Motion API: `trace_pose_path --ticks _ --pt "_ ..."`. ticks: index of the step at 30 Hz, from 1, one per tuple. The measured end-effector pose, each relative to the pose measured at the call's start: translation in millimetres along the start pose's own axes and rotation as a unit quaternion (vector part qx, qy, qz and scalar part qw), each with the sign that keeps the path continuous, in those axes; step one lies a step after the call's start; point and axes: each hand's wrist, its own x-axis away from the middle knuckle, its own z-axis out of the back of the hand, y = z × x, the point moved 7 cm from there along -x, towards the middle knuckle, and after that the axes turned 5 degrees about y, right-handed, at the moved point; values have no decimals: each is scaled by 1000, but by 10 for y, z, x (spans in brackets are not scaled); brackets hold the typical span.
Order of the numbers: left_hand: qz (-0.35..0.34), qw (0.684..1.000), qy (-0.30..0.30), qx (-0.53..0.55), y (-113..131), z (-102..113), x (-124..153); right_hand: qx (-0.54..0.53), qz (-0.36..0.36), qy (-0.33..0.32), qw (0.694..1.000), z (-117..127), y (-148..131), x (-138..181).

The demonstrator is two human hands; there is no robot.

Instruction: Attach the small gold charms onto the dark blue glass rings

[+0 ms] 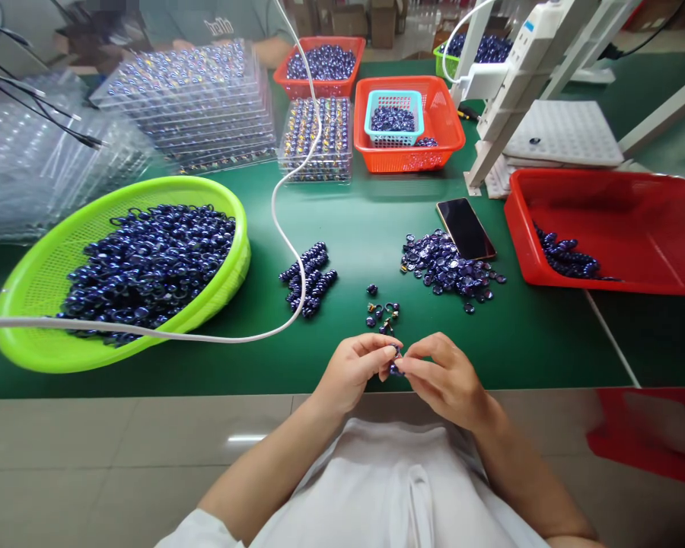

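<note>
At the table's front edge, my left hand (351,369) pinches a small shiny dark-blue part (395,370) between thumb and fingers. My right hand (448,377) meets it from the other side, its fingertips closed on the same part, which they partly cover. Just beyond my fingers lie several loose blue and gold-coloured pieces (385,313), some of them ring-shaped. Farther off to the right spreads a pile of small blue caps (454,266). Short stacked rows of blue ring-like parts (309,280) rest to the left.
A green basket (240,251) full of dark-blue parts stands at left, crossed by a white cable (277,205). A phone (466,228) touches the cap pile. Red tray (633,228) at right; orange basket (409,160) and stacked clear trays (188,129) behind. A person (205,23) sits opposite.
</note>
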Motion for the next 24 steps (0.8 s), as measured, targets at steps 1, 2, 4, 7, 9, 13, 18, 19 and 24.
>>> trace_pose_path --ticks 1,2,4,7,9,13,18,19,24 --pt "-14 1000 -1 -10 24 -2 9 -5 -14 16 1000 8 15 1" --pt "-30 999 1 -24 53 -3 22 -9 -31 33 999 20 34 3" --pt "-58 997 12 -55 114 -3 54 -10 -62 59 996 44 68 8" --pt "-90 990 31 -102 184 -9 101 -9 -74 65 995 46 68 6" --pt "-121 984 33 -128 217 -20 125 -8 -64 68 996 44 46 -3" --pt "-193 965 28 -176 248 -28 161 -4 -53 85 995 46 20 -19" --pt "-299 924 22 -239 324 -40 218 6 -62 89 994 20 24 -17" --pt "-321 914 17 -247 344 -49 233 6 -65 89 994 14 25 -15" --pt "-391 878 -4 -276 396 -87 285 8 -76 90 993 -3 20 -21"
